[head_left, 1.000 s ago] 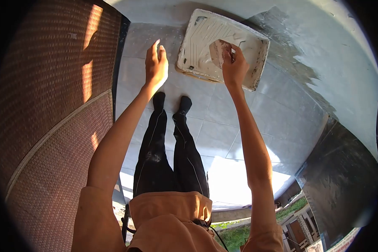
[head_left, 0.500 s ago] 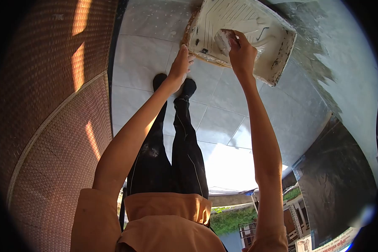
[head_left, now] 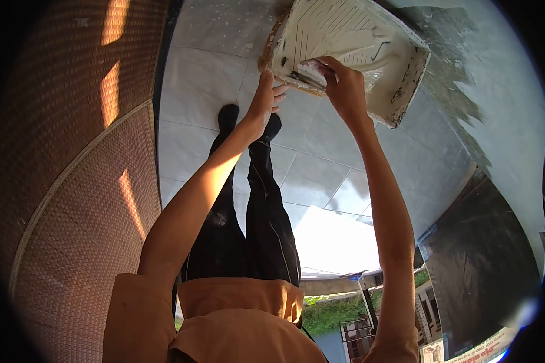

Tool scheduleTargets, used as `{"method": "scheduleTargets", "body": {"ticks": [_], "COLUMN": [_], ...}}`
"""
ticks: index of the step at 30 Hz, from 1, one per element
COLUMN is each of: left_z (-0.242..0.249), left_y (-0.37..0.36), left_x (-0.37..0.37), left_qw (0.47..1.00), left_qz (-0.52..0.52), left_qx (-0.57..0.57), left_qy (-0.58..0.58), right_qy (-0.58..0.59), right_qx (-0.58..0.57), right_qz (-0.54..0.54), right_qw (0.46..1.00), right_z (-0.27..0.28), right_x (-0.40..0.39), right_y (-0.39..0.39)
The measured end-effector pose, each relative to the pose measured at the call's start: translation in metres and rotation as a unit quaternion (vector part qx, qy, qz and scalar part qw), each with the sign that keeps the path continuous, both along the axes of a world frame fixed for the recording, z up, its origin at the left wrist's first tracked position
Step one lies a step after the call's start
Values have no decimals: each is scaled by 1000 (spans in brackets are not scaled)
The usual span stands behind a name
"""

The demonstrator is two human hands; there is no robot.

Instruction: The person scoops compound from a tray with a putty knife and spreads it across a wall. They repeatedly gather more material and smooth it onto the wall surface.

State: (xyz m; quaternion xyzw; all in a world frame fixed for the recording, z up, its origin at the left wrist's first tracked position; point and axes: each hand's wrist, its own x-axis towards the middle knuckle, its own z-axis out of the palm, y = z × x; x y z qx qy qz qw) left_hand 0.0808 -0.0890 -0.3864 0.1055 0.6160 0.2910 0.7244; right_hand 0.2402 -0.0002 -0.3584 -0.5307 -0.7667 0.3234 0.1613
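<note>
A paint tray with a ribbed slope holds thick white paint, and its rim is crusted with dried white. Inside its near left part, my right hand is closed on a flat, white-coated scraper, held low near the tray's front wall. My left hand is open at the tray's near left corner, its thumb up against the rim and its fingers spread beneath the front edge. White smears mark the left palm.
Grey floor tiles lie under the tray and my dark-clad feet. A woven brown panel stands along the left. To the right rises a wall with patchy white and grey coating. A black sheet hangs lower right.
My right hand has brought the scraper left and down toward the tray's front wall, tilting it flatter. The fingers of my left hand have spread, and the hand sits slightly lower.
</note>
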Motion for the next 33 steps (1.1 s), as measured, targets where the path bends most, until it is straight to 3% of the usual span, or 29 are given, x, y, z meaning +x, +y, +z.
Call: {"method": "scheduleTargets", "body": {"ticks": [7,9,10,12,13,14,15,17,18,19,20,21,22,24,26,28,30,33], "left_z": [0,-3,-2,6,13,21,29,0,-7,29,43,57,73,113,171,239,307,406], "left_y": [0,-1,1,1,3,3,5,0,4,15,23,31,41,64,91,119,141,171], "left_x": [2,0,-2,-5,-6,-6,-8,-13,-16,-25,-30,-36,-41,-47,-58,-69,-80,-96], "left_qw": [1000,999,999,998,998,999,999,995,987,979,977,949,908,893,795,750,612,466], "left_qz": [-8,-19,-21,-45,-46,-43,-40,-24,-6,-70,-69,-99,-127,-99,-132,-126,-125,-71], "left_qx": [4,13,19,-31,-24,-11,1,58,108,71,86,167,247,292,398,451,562,658], "left_qy": [-10,-38,-36,-32,-31,1,33,76,119,179,182,249,314,328,439,467,542,587], "right_qy": [28,-33,-32,48,21,21,71,166,240,282,324,329,390,472,570,624,648,678], "right_qx": [-35,-105,-98,-202,-286,-279,-329,-423,-416,-420,-422,-408,-387,-329,-281,-242,-177,-114], "right_qz": [38,69,67,78,68,67,5,-96,-153,-179,-202,-198,-238,-283,-227,-203,-190,-154], "right_qw": [998,992,992,975,956,958,942,886,864,844,822,828,801,767,738,715,716,710], "right_z": [0,-2,-9,-20,-20,-20,-13,14,27,43,60,80,105,165,212,275,341,426], "right_x": [-3,3,7,13,17,21,21,26,25,25,24,22,17,6,3,-8,-17,-25], "right_y": [20,40,50,67,75,75,71,64,56,53,53,54,56,59,68,76,80,84]}}
